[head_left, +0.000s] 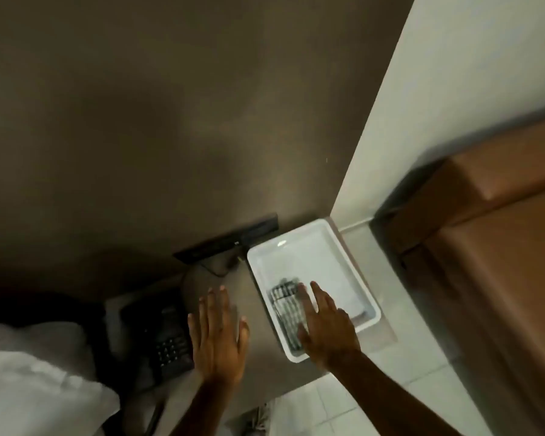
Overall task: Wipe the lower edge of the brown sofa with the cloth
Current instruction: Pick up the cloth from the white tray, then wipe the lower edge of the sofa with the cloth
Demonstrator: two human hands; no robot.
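Observation:
A grey-and-white striped cloth (286,313) lies in a white plastic tray (312,256) on a small bedside surface. My right hand (324,322) reaches over the tray with fingers spread, its fingertips over the cloth; it holds nothing. My left hand (219,335) hovers flat and open over the surface, left of the tray. The brown sofa (497,247) stands at the right, apart from both hands, with its lower part in shadow near the floor.
A black desk telephone (161,335) sits left of my left hand. A dark socket strip (230,242) is on the brown wall behind the tray. A white pillow (35,382) lies at lower left. Pale floor tiles (416,366) run between tray and sofa.

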